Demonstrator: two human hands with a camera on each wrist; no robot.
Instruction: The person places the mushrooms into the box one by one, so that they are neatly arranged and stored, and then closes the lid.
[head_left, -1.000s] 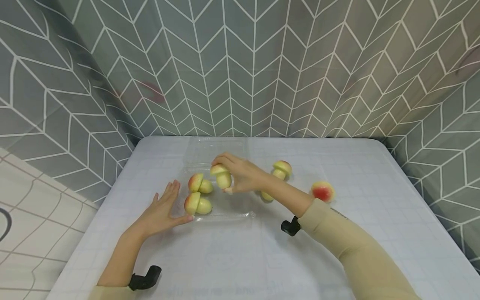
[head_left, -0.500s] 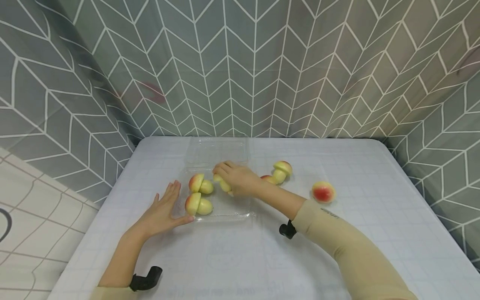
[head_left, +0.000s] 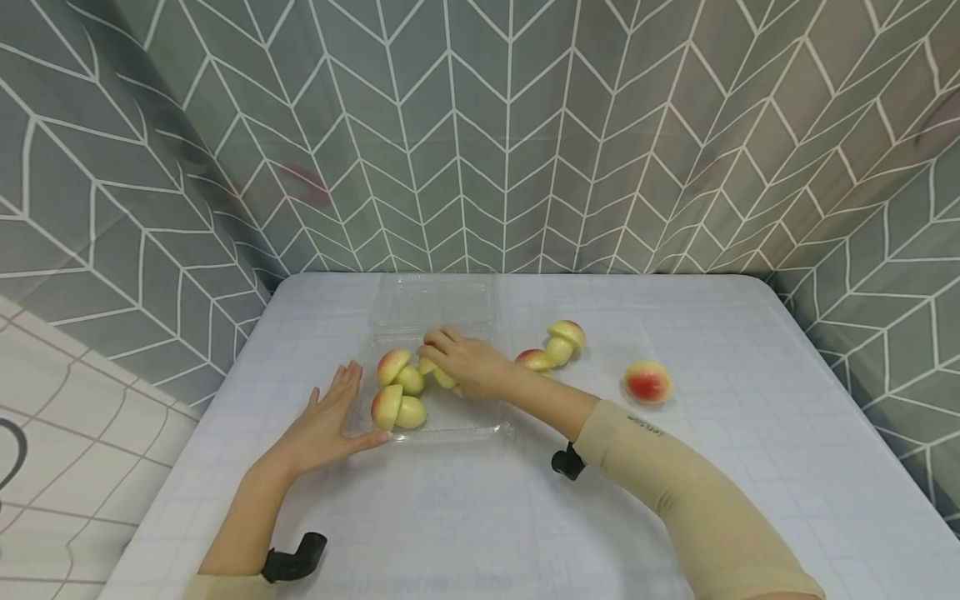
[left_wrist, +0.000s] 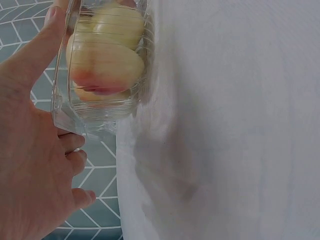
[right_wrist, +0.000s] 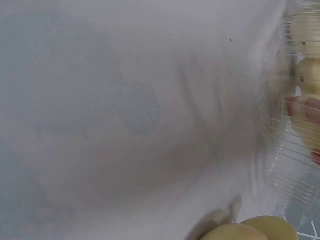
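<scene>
A clear plastic clamshell box (head_left: 465,421) lies with its lid (head_left: 435,300) folded back. Two yellow-green toy mushrooms with red-blushed caps, a rear one (head_left: 393,367) and a front one (head_left: 397,408), lie on their sides in its left part. My right hand (head_left: 472,362) reaches inside and holds another toy mushroom (head_left: 444,377), mostly covered by the fingers. Through the ribbed box wall in the right wrist view, fingertips (right_wrist: 306,107) show on it. Fingers spread, my left hand (head_left: 318,425) rests along the box's left side, its thumb at the front left corner.
Right of the box, two more toy mushrooms lie together, one upper (head_left: 564,340) and one lower (head_left: 534,360) partly behind the right forearm. Farther right sits a round red-topped one (head_left: 647,382). The white table (head_left: 450,517) meets a patterned curtain (head_left: 480,167) behind.
My right hand has lowered the toy mushroom into the box beside the two others. The rear left mushroom has shifted and tilted slightly. My left hand stays at the box's side.
</scene>
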